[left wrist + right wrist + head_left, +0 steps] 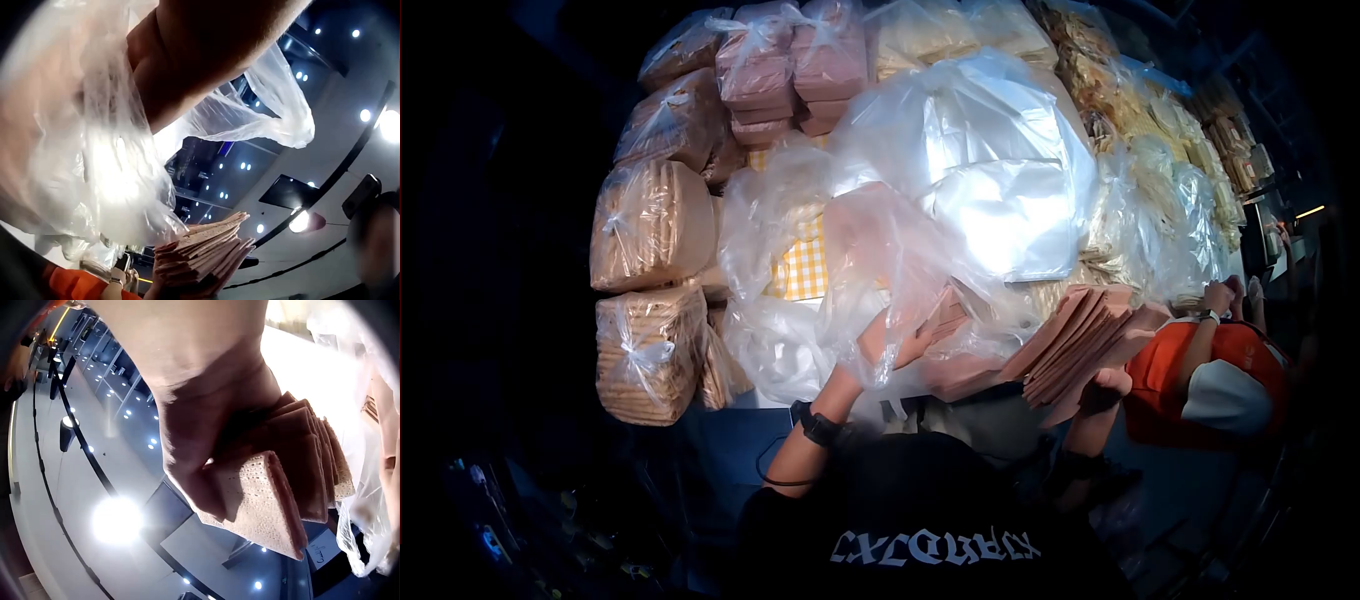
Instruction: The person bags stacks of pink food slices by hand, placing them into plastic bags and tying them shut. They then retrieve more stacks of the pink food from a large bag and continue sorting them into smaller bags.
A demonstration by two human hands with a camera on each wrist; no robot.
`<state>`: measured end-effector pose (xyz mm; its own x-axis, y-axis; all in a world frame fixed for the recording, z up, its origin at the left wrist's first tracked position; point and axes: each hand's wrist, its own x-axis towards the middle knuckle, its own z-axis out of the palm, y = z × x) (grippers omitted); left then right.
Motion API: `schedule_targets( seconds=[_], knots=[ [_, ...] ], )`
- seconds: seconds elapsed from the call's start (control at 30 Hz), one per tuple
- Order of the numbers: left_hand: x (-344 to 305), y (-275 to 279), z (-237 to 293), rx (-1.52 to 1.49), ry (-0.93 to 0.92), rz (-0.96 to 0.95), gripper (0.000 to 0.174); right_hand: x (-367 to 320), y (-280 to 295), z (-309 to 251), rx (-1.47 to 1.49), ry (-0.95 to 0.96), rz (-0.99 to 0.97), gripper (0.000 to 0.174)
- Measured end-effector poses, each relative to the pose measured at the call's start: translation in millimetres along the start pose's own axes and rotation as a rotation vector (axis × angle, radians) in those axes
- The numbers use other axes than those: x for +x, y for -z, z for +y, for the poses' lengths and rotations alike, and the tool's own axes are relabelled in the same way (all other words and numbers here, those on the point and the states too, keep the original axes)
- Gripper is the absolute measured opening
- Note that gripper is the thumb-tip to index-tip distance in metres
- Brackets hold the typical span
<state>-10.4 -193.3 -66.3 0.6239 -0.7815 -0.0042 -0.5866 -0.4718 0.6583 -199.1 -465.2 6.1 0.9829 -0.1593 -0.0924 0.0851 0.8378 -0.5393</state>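
Clear plastic covers my left hand, whose fingers lie around a small stack of pink folded sheets; the fingertips are partly hidden. My right hand grips a fanned bundle of pink folded sheets by its near right end. In the right wrist view, the thumb and fingers of the right hand pinch the perforated sheets. The left wrist view has crumpled plastic around the left hand, with the fanned bundle beyond it.
Tied bags of tan sheets line the left side, with bagged pink stacks behind. A pile of clear bags lies at the centre over a yellow checked cloth. On the right is a person in orange.
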Motion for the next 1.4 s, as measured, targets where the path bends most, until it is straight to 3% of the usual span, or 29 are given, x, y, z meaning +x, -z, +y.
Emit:
schedule_targets(
  seconds=[0.17, 0.23, 0.3, 0.4, 0.5, 0.57, 0.63, 0.7, 0.77, 0.87, 0.9, 0.97, 1.03, 1.13, 1.17, 1.2, 1.27, 1.3, 1.4],
  knots=[
    [-64.4, 79.4, 65.2, -0.351, 0.322, 0.106, 0.026, 10.9, -48.4, 15.6, -0.292, -0.161, -0.010, 0.073],
    [-80.2, 100.2, 83.1, -0.521, 0.339, 0.215, 0.025, 21.0, -78.3, 26.1, -0.437, -0.251, -0.067, 0.074],
    [-101.6, 105.8, 86.0, -0.649, 0.313, 0.309, 0.021, 32.0, -108.7, 42.2, -0.570, -0.326, -0.148, 0.075],
    [-121.7, 100.5, 87.6, -0.754, 0.148, 0.634, 0.018, 45.9, -150.3, 64.1, -0.730, -0.382, -0.276, 0.076],
    [-136.6, 86.1, 79.7, -1.218, 0.249, 0.855, 0.028, 52.3, -175.7, 92.9, -0.812, -0.345, -0.402, 0.078],
    [-129.0, 92.0, 76.0, -1.269, 0.095, 0.987, 0.034, 51.9, -173.5, 112.5, -0.796, -0.321, -0.482, 0.070],
    [-146.0, 108.3, 67.6, -1.189, 0.061, 0.915, 0.035, 50.5, -175.4, 130.0, -0.704, -0.385, -0.478, 0.066],
    [-160.3, 119.5, 57.6, -1.144, -0.034, 0.889, 0.040, 44.7, -203.5, 151.6, -0.506, -0.433, -0.307, 0.072],
    [-172.1, 123.8, 49.7, -1.140, -0.179, 0.901, 0.050, 53.9, -231.1, 187.9, -0.655, -0.133, -0.371, 0.077],
    [-194.3, 117.3, 34.2, -1.152, -0.249, 0.839, 0.069, 58.9, -239.9, 219.4, -0.910, 0.022, -0.547, 0.091],
    [-205.1, 120.5, 35.4, -1.218, -0.153, 0.769, 0.086, 56.3, -246.6, 230.9, -0.935, -0.021, -0.563, 0.092],
    [-222.3, 132.9, 6.9, -0.836, -0.159, 0.662, 0.087, 48.3, -243.5, 250.3, -0.998, -0.056, -0.571, 0.096],
    [-237.0, 140.0, -8.5, -0.672, -0.140, 0.591, 0.088, 40.2, -229.9, 264.0, -1.088, -0.027, -0.512, 0.097],
    [-254.5, 130.5, -11.6, -0.877, -0.030, 0.516, 0.081, 18.3, -233.7, 276.9, -0.920, -0.240, -0.213, 0.091],
    [-258.9, 133.5, -15.3, -0.836, -0.049, 0.573, 0.068, 12.4, -234.2, 272.8, -0.807, -0.375, -0.117, 0.089],
    [-265.9, 128.6, -30.6, -0.710, -0.038, 0.513, 0.063, 6.9, -236.3, 267.0, -0.688, -0.504, -0.020, 0.087],
    [-278.9, 103.6, -73.3, -0.454, -0.028, 0.380, 0.053, 4.8, -258.7, 260.1, -0.535, -0.511, 0.062, 0.076],
    [-275.7, 90.7, -77.5, -0.336, 0.116, 0.521, 0.040, 2.0, -272.3, 260.3, -0.443, -0.478, 0.121, 0.074],
    [-259.4, 65.7, -96.8, 0.002, 0.195, 0.489, 0.055, 9.6, -257.2, 255.8, -0.556, -0.608, 0.105, 0.071]
  ],
)
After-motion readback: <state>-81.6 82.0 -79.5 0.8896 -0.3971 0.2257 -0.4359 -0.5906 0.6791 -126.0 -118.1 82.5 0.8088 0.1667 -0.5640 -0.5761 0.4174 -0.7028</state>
